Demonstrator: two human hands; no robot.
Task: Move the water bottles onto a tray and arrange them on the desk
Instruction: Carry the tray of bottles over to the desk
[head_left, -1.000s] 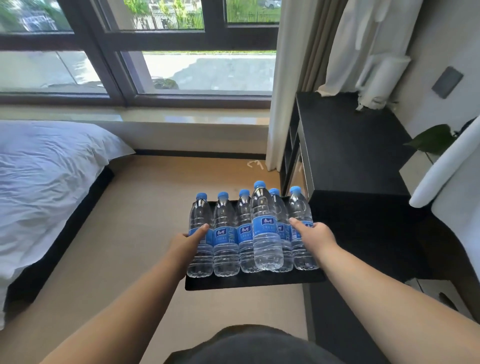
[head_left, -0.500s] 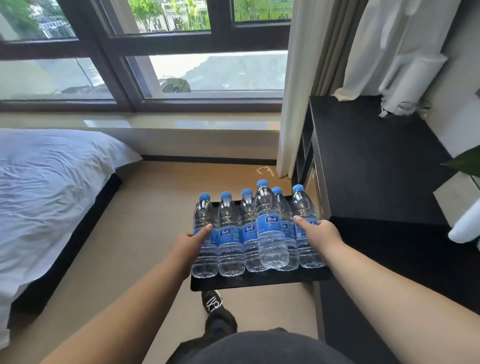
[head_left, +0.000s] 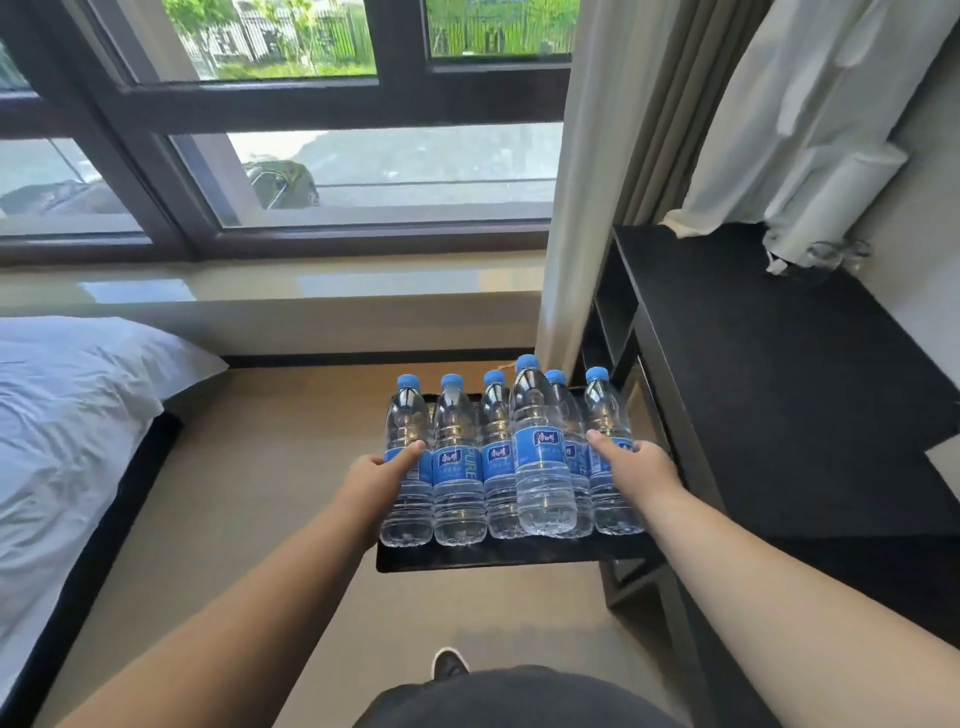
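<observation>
Black tray (head_left: 498, 556), one, held off the floor between two hands, bears six bottles (head_left: 543, 467). All stand upright with blue caps: five side by side in a row, and one in front of the row, right of centre. The left hand (head_left: 374, 478) grips the tray's left edge, thumb laid against the end bottle. The right hand (head_left: 636, 467) grips the right edge likewise. The fingers beneath the tray are hidden. The desk (head_left: 779, 389), one, black-topped, lies to the right of the tray and runs on beyond it, so the right hand is the nearer. The tray's long axis runs left to right, across the desk's long edge. Probable next move: carry the load rightward over the top, kept level, since the bottles stand loose. One bed (head_left: 67, 415) lies at left, well apart.
</observation>
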